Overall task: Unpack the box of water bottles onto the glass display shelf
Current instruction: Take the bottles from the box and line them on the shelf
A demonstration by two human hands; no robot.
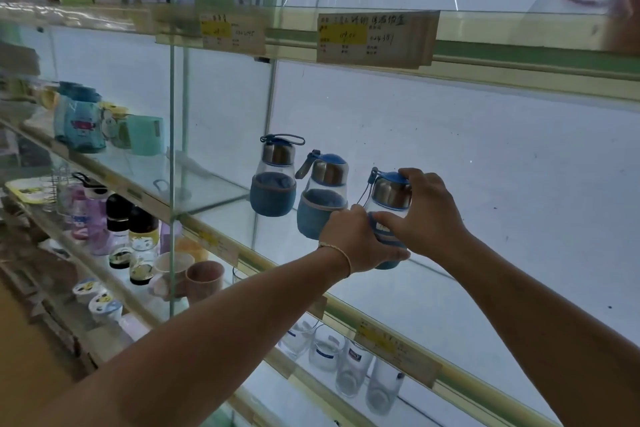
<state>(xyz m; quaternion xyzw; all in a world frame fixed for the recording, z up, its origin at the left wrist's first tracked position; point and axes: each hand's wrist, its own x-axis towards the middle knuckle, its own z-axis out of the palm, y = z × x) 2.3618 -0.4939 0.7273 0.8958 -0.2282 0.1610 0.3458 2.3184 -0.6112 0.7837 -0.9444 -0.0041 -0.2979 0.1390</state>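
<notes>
Along the shelf (433, 298) stand the left bottle (273, 177), middle bottle (323, 194) and right bottle (389, 194), the last gripped between my left hand (349, 239) and right hand (426, 215).

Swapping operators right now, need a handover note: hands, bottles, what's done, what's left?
Left hand grips the blue sleeve of the third bottle; right hand holds its cap and upper body.
The third bottle is at the glass shelf, to the right of the first bottle and the second bottle, both upright there. I cannot tell if it is fully set down.
Done: two bottles placed.
Left: seat and release the third. The box is out of view, so the remaining count is unknown.
</notes>
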